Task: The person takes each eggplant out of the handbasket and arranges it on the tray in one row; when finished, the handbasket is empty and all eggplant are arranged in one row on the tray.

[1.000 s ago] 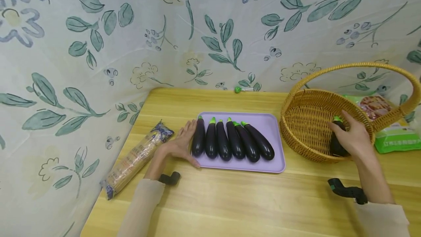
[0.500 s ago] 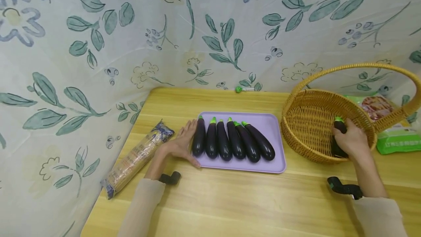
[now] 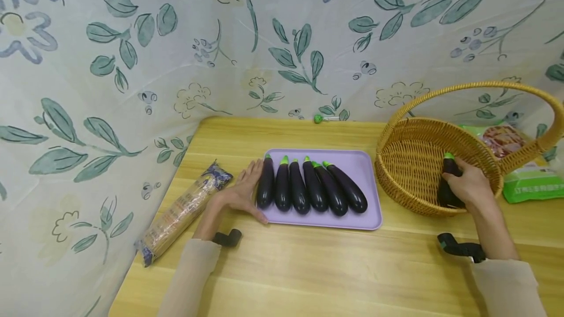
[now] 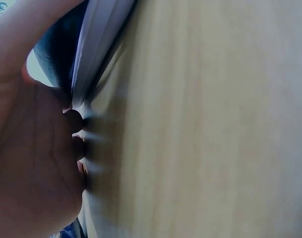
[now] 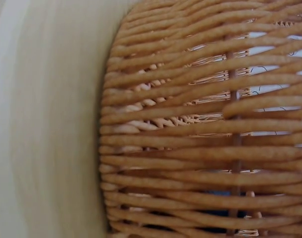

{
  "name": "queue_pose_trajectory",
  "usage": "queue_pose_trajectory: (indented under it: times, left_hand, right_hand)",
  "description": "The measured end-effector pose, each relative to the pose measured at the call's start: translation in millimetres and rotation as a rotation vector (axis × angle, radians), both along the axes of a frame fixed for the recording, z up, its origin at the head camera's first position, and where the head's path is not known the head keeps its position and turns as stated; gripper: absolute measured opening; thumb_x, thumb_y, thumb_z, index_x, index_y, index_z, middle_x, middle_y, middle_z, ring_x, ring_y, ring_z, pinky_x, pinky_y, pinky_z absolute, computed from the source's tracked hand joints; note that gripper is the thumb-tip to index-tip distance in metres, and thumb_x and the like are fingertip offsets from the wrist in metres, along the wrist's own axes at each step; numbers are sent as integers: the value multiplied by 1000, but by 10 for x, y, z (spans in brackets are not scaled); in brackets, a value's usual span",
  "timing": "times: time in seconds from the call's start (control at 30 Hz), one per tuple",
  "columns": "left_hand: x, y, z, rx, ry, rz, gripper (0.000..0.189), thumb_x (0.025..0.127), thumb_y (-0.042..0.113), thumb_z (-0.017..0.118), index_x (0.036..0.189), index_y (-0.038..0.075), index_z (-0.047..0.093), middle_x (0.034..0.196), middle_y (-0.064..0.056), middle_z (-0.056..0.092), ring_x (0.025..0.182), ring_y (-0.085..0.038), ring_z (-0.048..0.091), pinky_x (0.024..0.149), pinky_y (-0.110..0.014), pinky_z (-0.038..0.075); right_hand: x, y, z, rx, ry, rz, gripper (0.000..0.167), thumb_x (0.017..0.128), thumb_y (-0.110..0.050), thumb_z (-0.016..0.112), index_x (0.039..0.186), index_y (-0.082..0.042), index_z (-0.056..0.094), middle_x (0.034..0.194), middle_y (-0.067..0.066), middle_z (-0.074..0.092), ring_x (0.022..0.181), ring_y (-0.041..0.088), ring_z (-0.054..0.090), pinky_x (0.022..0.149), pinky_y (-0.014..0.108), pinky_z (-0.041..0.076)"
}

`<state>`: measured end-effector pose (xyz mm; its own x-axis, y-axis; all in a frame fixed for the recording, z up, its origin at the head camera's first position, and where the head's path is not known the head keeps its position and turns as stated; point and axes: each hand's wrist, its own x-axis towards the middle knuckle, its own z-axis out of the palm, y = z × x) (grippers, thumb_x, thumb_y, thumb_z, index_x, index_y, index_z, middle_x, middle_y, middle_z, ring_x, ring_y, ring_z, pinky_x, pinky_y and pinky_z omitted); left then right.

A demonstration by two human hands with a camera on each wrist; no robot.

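Observation:
On the lilac tray (image 3: 372, 190) several dark eggplants (image 3: 315, 187) lie side by side, green caps toward the wall. My left hand (image 3: 238, 194) rests at the tray's left end with fingers extended, thumb at its front corner; the left wrist view shows the tray's rim (image 4: 99, 44) close by the palm. Inside the wicker basket (image 3: 407, 172), my right hand (image 3: 471, 182) grips another eggplant (image 3: 448, 187), its green cap pointing away from me. Woven basket wall (image 5: 190, 148) fills most of the right wrist view and hides that hand's fingers.
A clear packet of dried noodles (image 3: 182, 214) lies left of the left forearm. Behind the basket's right side sits a green food bag (image 3: 528, 180). The tall basket handle (image 3: 476, 86) arches above. A green lollipop (image 3: 318, 119) lies by the patterned cloth wall.
The eggplant in the right hand has shifted slightly left inside the basket, and its body shows more. The left hand and the tray stay where they were.

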<state>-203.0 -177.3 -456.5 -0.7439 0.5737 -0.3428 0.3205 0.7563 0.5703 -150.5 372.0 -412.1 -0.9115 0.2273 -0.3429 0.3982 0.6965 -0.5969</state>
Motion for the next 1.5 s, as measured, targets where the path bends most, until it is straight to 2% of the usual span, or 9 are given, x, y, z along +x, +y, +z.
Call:
queue_pose_trajectory:
  times: [0.63,0.77,0.97,1.1,1.17,1.23,1.33,1.43,1.5]
  left_hand:
    - [-20,40,21,-5,-4,0,165,57,55,98,163,11,-21,172,-12,-24,160,-30,-23,132,-52,-9]
    - [-18,46,26,-10,-7,0,166,57,56,98,163,12,-21,172,-11,-25,160,-29,-23,132,-52,-9]
    - [-18,37,28,-14,-8,-4,167,56,57,98,163,12,-21,172,-11,-24,160,-29,-22,132,-53,-8]
    - [-39,16,2,-16,-9,-6,169,54,59,98,163,13,-22,171,-10,-26,160,-28,-23,132,-53,-8]
    - [-55,2,-28,-19,-7,-6,170,53,61,97,162,14,-23,171,-9,-27,160,-28,-24,132,-53,-8]
    - [-71,-15,-61,-28,0,-8,171,52,63,97,162,15,-24,171,-8,-27,160,-27,-24,132,-52,-8]
    - [-86,-33,-83,-37,1,-9,171,52,64,96,162,16,-25,171,-7,-28,159,-25,-25,132,-52,-7]
    - [-79,-43,-56,-38,-13,-4,170,52,62,97,162,16,-24,171,-7,-28,160,-27,-24,132,-53,-7]
    - [-63,-44,-12,-37,-24,0,169,53,60,98,163,16,-23,171,-9,-27,160,-29,-23,132,-55,-7]
  right_hand:
    - [34,-6,13,77,19,45,71,111,-35,35,162,-1,2,157,50,7,137,73,15,104,81,33]
    - [71,-6,46,22,66,61,70,111,-40,37,165,-10,5,157,49,17,117,63,50,71,53,57]
    - [180,-32,197,-124,123,85,71,107,-51,47,166,-27,16,172,26,15,118,40,51,63,25,43]
    - [262,-52,332,-229,113,130,68,106,-52,50,164,-39,17,176,10,5,142,40,39,102,42,51]
    - [309,-73,394,-264,97,167,67,107,-50,49,164,-40,16,176,6,-2,156,50,11,121,66,32]
    - [348,-100,439,-297,82,204,67,108,-47,49,165,-39,15,175,4,-4,154,56,-1,113,85,11]
    - [401,-148,473,-306,70,269,64,110,-41,49,165,-38,18,175,-6,6,157,50,2,113,84,15]
    - [434,-219,471,-301,89,353,60,111,-32,49,165,-34,23,171,-17,20,160,9,19,126,45,35]
    - [452,-314,471,-305,99,402,59,111,-29,50,165,-32,27,170,-13,27,144,-12,34,109,19,46]
